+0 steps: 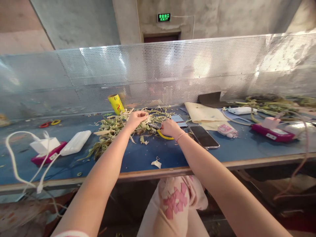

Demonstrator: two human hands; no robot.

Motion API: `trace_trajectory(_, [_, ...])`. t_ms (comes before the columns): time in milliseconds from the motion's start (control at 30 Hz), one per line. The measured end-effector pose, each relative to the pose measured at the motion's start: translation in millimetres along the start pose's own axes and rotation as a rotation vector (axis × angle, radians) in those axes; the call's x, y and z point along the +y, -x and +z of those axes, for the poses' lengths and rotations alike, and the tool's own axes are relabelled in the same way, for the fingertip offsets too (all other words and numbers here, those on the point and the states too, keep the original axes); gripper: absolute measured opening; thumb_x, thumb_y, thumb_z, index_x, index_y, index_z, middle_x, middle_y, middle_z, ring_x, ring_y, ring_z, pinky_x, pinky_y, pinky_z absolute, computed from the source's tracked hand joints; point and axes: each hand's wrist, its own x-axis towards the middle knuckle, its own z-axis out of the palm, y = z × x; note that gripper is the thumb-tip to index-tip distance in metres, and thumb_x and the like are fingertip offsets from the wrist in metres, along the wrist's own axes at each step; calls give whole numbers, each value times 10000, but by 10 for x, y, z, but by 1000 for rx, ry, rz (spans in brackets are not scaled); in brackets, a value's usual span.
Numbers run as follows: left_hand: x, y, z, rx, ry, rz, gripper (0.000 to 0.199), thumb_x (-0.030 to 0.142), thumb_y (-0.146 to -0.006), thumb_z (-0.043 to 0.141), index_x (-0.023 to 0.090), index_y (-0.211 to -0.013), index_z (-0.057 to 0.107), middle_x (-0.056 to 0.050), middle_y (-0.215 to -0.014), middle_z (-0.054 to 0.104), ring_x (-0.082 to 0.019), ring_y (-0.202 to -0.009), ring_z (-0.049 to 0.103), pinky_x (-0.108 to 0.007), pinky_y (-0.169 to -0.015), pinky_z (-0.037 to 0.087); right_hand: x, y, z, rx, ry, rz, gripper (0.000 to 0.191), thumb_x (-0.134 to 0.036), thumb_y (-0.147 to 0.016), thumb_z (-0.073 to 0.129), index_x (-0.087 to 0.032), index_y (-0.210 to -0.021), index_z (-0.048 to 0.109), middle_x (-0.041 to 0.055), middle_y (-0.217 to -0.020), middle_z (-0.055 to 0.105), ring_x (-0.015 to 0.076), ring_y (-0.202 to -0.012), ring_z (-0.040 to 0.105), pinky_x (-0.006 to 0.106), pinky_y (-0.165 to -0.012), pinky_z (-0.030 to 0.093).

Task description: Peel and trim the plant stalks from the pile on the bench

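Observation:
My left hand (138,119) is closed in a pinch over a heap of dried plant pieces (108,133). What sits between its fingertips is too small to make out, though something pale shows there. My right hand (170,127) is wrapped round a pair of scissors; the curved yellow handle (165,135) shows below the fingers. The scissors' metal blades (154,125) point left, toward my left fingertips. Just behind the right hand lies a phone or card with a light screen (179,120). A dark phone (204,137) lies right of my right wrist.
A yellow tube (116,103) leans behind the heap. Red and yellow scissors (50,123) lie at left, near a white power bank (76,143) and cabled magenta socket (39,160). At right are brown paper (204,112), a pink case (227,130) and another magenta socket (273,133). Perforated metal (163,72) stands behind.

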Motion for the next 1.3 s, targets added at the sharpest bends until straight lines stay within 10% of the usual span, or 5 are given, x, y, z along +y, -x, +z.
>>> trace_trajectory(433, [27, 59, 162, -156, -35, 61, 265, 297, -629, 629, 152, -847, 670, -49, -823, 692, -165, -753, 614, -355, -781, 462, -102, -101, 15, 347, -681, -220, 266, -170, -705, 479, -167, -970, 502, 74, -924, 525, 141, -815, 518, 272, -713, 468])
trace_trajectory(1300, [66, 80, 179, -70, 11, 23, 229, 249, -644, 641, 130, -839, 661, -65, -804, 691, -167, -764, 631, -355, -801, 471, -73, -101, -7, 552, -690, -404, 67, -205, -778, 476, -180, -746, 529, 49, -786, 566, 142, -769, 530, 279, -739, 428])
